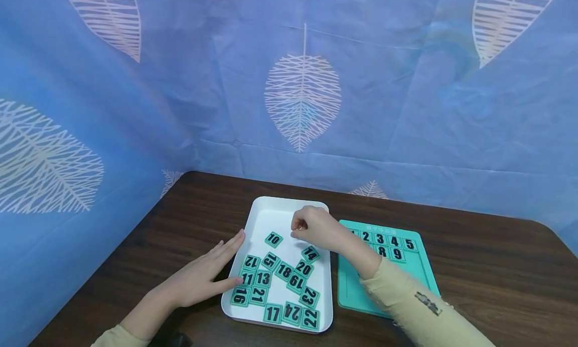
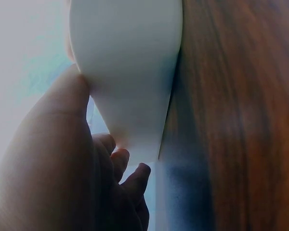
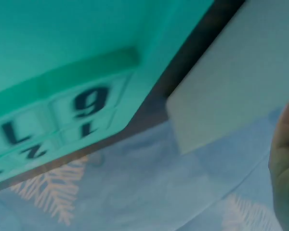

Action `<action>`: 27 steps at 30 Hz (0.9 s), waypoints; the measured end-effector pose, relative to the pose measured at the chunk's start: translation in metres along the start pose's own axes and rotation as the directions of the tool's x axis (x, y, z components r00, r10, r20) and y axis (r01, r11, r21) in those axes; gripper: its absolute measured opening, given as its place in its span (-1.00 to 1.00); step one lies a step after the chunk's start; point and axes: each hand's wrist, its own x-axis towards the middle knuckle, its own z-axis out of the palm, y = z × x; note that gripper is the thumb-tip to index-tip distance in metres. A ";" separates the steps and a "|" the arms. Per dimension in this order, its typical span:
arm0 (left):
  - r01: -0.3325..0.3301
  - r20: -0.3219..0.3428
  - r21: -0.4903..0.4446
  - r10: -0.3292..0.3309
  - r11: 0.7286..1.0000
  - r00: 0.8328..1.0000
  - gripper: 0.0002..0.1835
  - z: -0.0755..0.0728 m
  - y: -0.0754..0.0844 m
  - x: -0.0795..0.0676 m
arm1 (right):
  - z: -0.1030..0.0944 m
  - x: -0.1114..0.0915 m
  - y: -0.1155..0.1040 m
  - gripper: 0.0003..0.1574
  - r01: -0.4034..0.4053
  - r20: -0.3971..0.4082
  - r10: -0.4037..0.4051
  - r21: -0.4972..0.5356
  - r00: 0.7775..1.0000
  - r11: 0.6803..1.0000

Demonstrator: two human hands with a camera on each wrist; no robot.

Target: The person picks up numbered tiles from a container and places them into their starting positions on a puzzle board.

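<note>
My left hand (image 1: 207, 274) rests along the left side of a white tray (image 1: 282, 206), its fingers stretched out and its thumb over the rim beside the number tile 11 (image 1: 247, 278). In the left wrist view the hand (image 2: 111, 178) lies against the tray's outer wall (image 2: 127, 57). My right hand (image 1: 318, 228) hovers over the tray's upper right part with curled fingers; nothing shows between them. Just left of it lies the number tile 10 (image 1: 273, 239), and below it the number tile 14 (image 1: 310, 254). Only the edge of this hand (image 3: 285, 168) appears in the right wrist view.
Several more green number tiles (image 1: 284, 271) lie in the tray's lower half, some turned sideways or upside down. Right of the tray is a green board (image 1: 361, 292) with number tiles in its top two rows, partly covered by my right forearm. A blue leaf-patterned cloth (image 1: 384, 111) hangs behind the table.
</note>
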 end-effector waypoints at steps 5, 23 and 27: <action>0.017 -0.003 0.002 -0.017 1.000 1.000 -0.09 0.000 0.000 0.001 | 0.014 0.012 -0.008 -0.93 -0.041 0.026 0.042 -0.025 0.999 0.999; 0.028 0.005 -0.012 -0.028 1.000 1.000 -0.09 0.001 0.000 0.001 | 0.041 0.031 -0.013 -0.31 -0.137 0.160 0.164 -0.165 0.973 0.977; 0.030 0.007 -0.020 -0.030 0.999 1.000 -0.09 0.001 0.000 0.001 | 0.044 0.033 -0.010 -0.42 -0.132 0.147 0.160 -0.185 0.976 0.974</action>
